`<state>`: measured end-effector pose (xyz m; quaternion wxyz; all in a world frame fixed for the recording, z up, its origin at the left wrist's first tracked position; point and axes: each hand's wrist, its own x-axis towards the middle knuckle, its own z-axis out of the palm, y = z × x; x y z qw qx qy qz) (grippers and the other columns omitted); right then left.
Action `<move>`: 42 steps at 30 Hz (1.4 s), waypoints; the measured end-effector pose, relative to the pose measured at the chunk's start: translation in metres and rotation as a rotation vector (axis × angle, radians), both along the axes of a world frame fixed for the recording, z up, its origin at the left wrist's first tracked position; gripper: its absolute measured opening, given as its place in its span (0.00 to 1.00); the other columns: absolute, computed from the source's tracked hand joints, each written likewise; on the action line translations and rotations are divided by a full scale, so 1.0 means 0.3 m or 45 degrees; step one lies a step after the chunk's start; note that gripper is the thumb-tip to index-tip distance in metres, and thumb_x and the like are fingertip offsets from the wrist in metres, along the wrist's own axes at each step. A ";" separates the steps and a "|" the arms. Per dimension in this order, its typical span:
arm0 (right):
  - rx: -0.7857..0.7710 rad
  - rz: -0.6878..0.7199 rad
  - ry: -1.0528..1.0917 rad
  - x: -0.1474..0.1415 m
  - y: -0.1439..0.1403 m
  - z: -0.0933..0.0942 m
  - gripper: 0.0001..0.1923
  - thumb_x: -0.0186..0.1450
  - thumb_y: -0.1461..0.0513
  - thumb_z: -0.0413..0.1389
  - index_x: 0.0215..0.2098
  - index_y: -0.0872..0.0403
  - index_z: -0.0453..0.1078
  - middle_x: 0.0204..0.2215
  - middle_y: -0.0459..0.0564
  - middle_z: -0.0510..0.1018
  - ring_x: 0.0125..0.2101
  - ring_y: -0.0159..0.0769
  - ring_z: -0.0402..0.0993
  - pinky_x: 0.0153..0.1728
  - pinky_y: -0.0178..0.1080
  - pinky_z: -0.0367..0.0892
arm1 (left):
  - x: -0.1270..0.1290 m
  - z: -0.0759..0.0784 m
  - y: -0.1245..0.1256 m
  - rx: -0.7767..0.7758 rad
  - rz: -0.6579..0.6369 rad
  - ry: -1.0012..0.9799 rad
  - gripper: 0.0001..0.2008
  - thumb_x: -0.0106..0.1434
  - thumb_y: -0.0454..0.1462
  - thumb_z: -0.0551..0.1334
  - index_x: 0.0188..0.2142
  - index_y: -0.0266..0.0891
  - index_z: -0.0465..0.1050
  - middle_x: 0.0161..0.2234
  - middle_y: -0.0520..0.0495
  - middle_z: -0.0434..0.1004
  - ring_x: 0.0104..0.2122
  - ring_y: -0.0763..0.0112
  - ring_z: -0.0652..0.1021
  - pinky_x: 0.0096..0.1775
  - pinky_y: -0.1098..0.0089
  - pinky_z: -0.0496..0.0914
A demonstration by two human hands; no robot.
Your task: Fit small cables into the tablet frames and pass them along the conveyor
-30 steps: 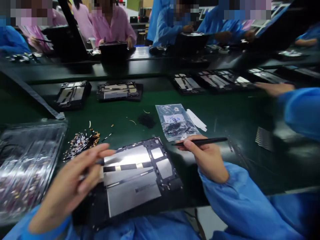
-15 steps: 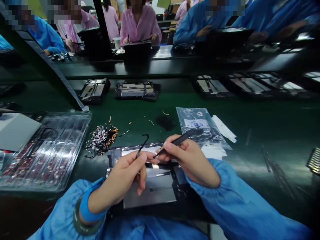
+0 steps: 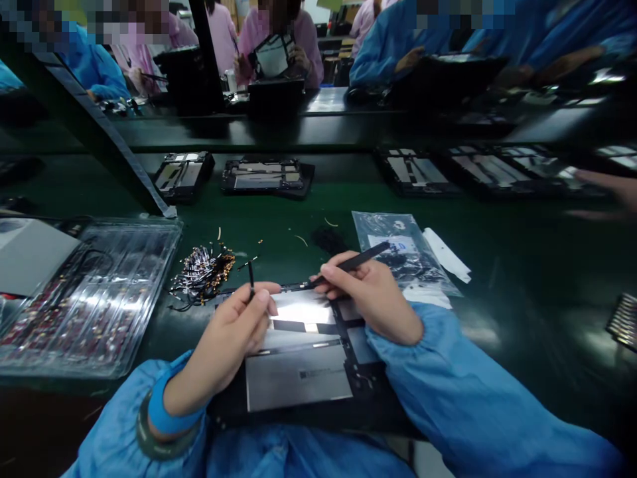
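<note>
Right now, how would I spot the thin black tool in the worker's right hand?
Start at the green bench, then the open tablet frame nearest the camera. Above its top edge the right hand pinches a black stylus, the only long straight stick here, slanting towards a clear bag.

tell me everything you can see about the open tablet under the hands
The open tablet lies flat at the near edge of the green bench, back cover off. A black frame surrounds silvery metal panels, with a dark strip across the middle and a small label on the lower panel. The left hand, pinching a thin black cable, rests over its upper left corner. The right hand sets the tip of black tweezers on its top edge.
</note>
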<state>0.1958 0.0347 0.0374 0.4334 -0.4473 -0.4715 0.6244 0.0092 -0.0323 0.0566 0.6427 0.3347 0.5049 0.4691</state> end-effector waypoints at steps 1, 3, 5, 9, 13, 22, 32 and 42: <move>0.055 -0.003 -0.070 -0.006 0.011 -0.011 0.17 0.52 0.52 0.65 0.27 0.56 0.70 0.23 0.48 0.78 0.24 0.33 0.77 0.23 0.31 0.71 | -0.009 -0.005 0.002 0.011 0.029 -0.012 0.16 0.59 0.47 0.63 0.40 0.37 0.70 0.25 0.56 0.68 0.13 0.88 0.54 0.15 0.79 0.48; 0.109 0.023 -0.185 -0.021 0.028 -0.032 0.17 0.53 0.51 0.64 0.28 0.56 0.70 0.21 0.47 0.77 0.23 0.33 0.76 0.23 0.33 0.71 | -0.026 -0.014 0.005 0.019 0.045 -0.031 0.16 0.61 0.47 0.60 0.40 0.37 0.69 0.24 0.57 0.66 0.13 0.87 0.53 0.15 0.79 0.47; 0.137 0.056 -0.265 -0.035 0.038 -0.047 0.16 0.54 0.52 0.63 0.29 0.56 0.70 0.19 0.46 0.76 0.22 0.33 0.75 0.24 0.34 0.71 | -0.037 -0.021 0.004 0.026 0.054 -0.040 0.16 0.63 0.47 0.58 0.41 0.37 0.69 0.22 0.58 0.64 0.13 0.86 0.53 0.15 0.78 0.46; 0.215 0.102 -0.380 -0.054 0.042 -0.058 0.13 0.57 0.54 0.61 0.30 0.55 0.70 0.19 0.44 0.75 0.23 0.33 0.76 0.26 0.35 0.70 | -0.038 -0.029 -0.002 0.021 0.057 -0.016 0.16 0.64 0.47 0.57 0.42 0.37 0.68 0.20 0.58 0.63 0.13 0.85 0.53 0.16 0.78 0.47; 0.351 0.143 -0.565 -0.058 0.041 -0.068 0.10 0.59 0.55 0.59 0.31 0.54 0.71 0.20 0.45 0.76 0.24 0.34 0.75 0.28 0.37 0.68 | -0.028 -0.038 -0.005 0.064 0.047 0.085 0.17 0.64 0.48 0.57 0.42 0.37 0.68 0.21 0.57 0.65 0.13 0.84 0.55 0.17 0.77 0.49; 0.444 0.054 -0.233 -0.059 0.028 -0.021 0.13 0.65 0.56 0.51 0.39 0.55 0.73 0.36 0.50 0.79 0.30 0.32 0.73 0.32 0.37 0.69 | -0.008 -0.043 -0.014 0.186 -0.053 0.272 0.20 0.65 0.49 0.53 0.43 0.35 0.69 0.21 0.55 0.66 0.14 0.83 0.58 0.18 0.76 0.52; 1.044 0.021 -0.569 -0.127 -0.074 0.033 0.06 0.64 0.64 0.55 0.32 0.56 0.73 0.27 0.47 0.79 0.28 0.31 0.75 0.29 0.32 0.68 | -0.001 -0.043 -0.008 1.139 0.293 1.338 0.06 0.63 0.34 0.59 0.41 0.38 0.70 0.32 0.49 0.73 0.33 0.71 0.73 0.37 0.70 0.67; 1.358 0.183 -0.708 -0.135 -0.114 0.025 0.08 0.66 0.67 0.51 0.32 0.59 0.72 0.29 0.51 0.80 0.29 0.34 0.76 0.31 0.34 0.68 | -0.016 -0.042 -0.015 1.130 0.329 1.438 0.03 0.61 0.31 0.59 0.30 0.38 0.69 0.25 0.53 0.71 0.25 0.77 0.72 0.28 0.76 0.67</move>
